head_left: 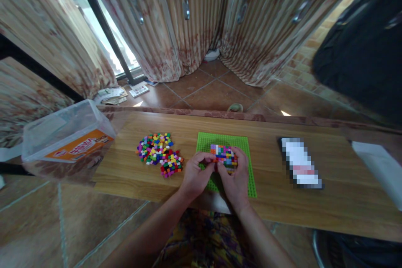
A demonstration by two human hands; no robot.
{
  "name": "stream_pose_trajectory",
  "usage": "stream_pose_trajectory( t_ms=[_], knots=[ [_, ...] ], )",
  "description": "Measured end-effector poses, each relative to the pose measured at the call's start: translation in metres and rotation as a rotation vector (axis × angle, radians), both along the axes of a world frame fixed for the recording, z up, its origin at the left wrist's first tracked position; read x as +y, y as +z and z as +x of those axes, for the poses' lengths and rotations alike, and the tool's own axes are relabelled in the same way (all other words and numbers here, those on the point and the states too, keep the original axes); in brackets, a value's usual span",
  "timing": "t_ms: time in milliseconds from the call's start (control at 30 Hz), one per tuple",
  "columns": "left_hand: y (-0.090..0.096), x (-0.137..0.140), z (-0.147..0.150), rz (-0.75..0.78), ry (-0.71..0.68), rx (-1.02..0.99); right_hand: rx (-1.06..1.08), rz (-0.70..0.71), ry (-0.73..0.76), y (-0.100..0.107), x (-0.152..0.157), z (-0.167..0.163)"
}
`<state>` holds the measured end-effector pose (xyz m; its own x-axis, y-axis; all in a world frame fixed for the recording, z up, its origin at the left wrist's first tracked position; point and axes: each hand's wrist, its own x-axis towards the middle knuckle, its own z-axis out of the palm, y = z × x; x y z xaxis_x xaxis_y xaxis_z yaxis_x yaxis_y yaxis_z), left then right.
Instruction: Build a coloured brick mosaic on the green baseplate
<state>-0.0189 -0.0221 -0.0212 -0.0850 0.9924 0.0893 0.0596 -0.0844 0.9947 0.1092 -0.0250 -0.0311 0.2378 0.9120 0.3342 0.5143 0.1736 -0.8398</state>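
Note:
A green studded baseplate lies on the wooden table in front of me. Over it is a flat block of small multicoloured toy bricks; whether it is pressed onto the plate I cannot tell. My right hand curls around the block's right side, its thumb at the near left corner. At the block's left edge my left hand is closed in a pinch, thumb and forefinger together. What lies between those fingertips is too small to make out. Loose bricks are heaped to the left of the plate.
A clear plastic tub with an orange label stands at the table's left end. To the right lie a phone with a blurred screen and a white sheet-like object. A dark bar runs overhead, and striped curtains hang beyond the table.

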Motion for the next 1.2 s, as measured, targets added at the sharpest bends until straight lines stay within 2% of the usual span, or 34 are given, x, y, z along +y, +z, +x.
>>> stream_pose_trajectory(
  t_ms=[167, 400, 967, 1100, 1200],
  knots=[
    [0.003, 0.0, 0.0, -0.061, -0.034, -0.079, 0.025, -0.023, 0.003, 0.003, 0.0, 0.0],
    [0.003, 0.004, 0.003, -0.09, 0.008, -0.1, 0.037, -0.034, 0.002, 0.002, 0.0, 0.0],
    [0.003, 0.003, 0.003, -0.07, -0.019, -0.13, 0.072, -0.001, 0.026, -0.001, 0.0, 0.002],
    [0.002, -0.006, -0.002, -0.011, 0.04, -0.053, 0.118, -0.013, 0.055, -0.006, -0.001, 0.007],
    [0.0, -0.014, -0.021, 0.049, 0.12, 0.129, 0.11, -0.005, 0.032, -0.008, -0.001, 0.008]
  ],
)
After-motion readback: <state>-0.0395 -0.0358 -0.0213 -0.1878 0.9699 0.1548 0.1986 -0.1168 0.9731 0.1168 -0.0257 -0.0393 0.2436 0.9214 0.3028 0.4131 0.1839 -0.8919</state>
